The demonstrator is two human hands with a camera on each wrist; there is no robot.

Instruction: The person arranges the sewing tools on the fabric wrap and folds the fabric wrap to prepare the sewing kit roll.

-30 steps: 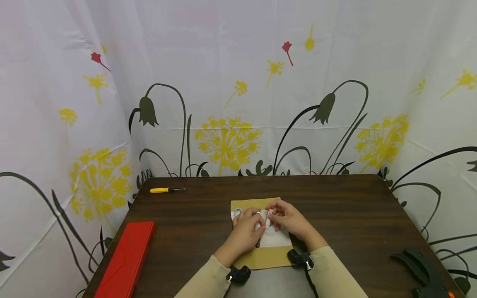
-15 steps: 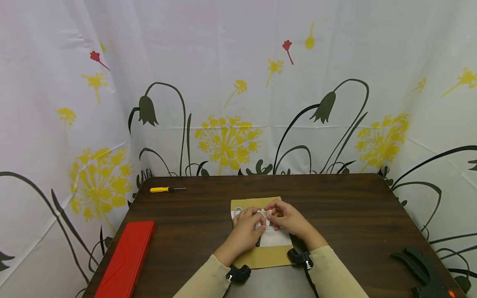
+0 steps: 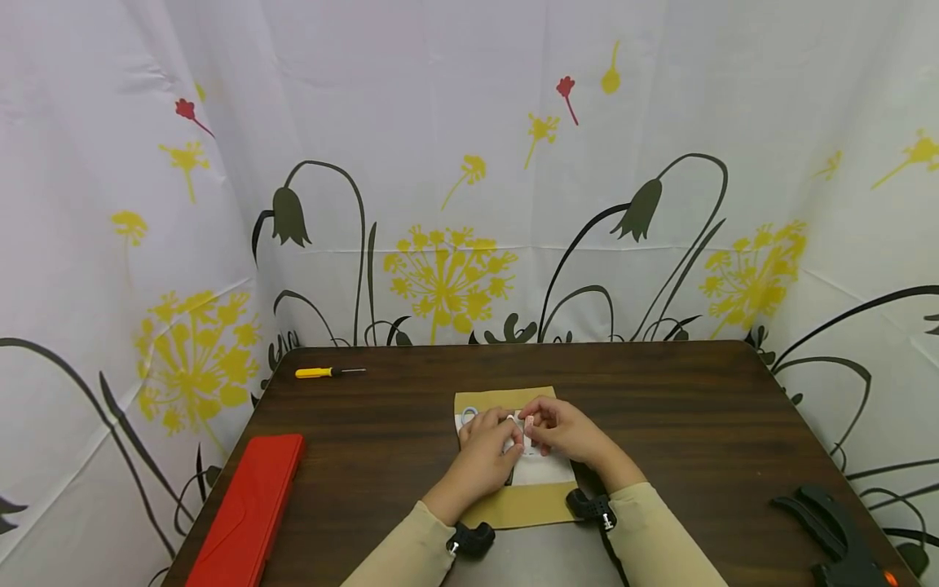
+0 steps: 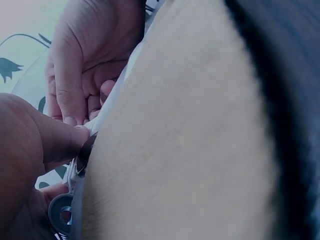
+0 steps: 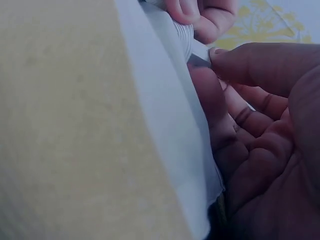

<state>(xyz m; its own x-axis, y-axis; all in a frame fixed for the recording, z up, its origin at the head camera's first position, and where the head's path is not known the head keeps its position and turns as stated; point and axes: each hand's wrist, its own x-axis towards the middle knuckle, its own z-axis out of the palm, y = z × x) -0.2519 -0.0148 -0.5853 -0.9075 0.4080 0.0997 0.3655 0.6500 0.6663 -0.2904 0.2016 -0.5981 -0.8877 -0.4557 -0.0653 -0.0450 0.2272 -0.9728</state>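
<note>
A tan fabric-like piece with a white middle panel lies in front of the person. Both hands meet over its upper part. The left hand, fingers curled, pinches a white ribbed piece, with its thumb tip close to a dark shiny part. Between thumb and forefinger the right hand holds a small white strip, right beside the left fingertips. A grey-blue ring shows by the left knuckles. Sleeve and panel hide much of the work in both wrist views.
On the dark wooden table, a red flat case lies at left and a yellow-handled screwdriver at back left. A black clamp-like tool lies at front right. Behind hangs a flower-print curtain.
The right fingertips and the white strip have shifted slightly. Otherwise both hands keep their places and grips.
</note>
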